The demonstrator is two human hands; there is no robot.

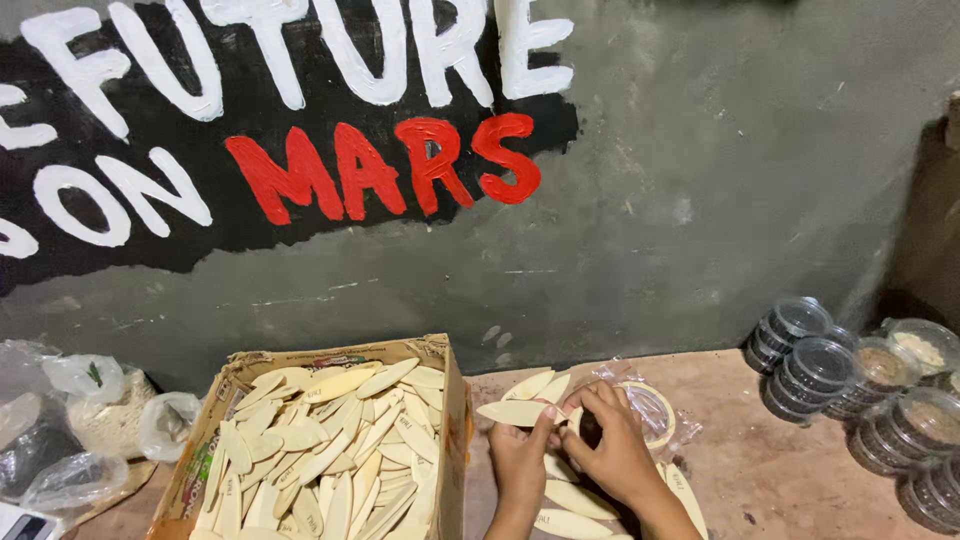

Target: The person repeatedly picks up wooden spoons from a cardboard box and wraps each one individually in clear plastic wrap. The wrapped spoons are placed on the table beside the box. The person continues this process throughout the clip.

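Left hand (pixel 520 455) pinched a pale leaf-shaped piece (pixel 515 412) | right hand (pixel 612 445) gripped a tape roll (pixel 650 412) | hands touching above bench (pixel 780 480) | cardboard box (pixel 445 400) of similar pieces at left

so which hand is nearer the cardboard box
Left. The left hand is just right of the box, holding a pale leaf-shaped piece; the right hand lies farther right.

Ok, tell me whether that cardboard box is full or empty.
Full. The open box is heaped to its rim with pale, flat, leaf-shaped pieces; more lie on the table by the hands.
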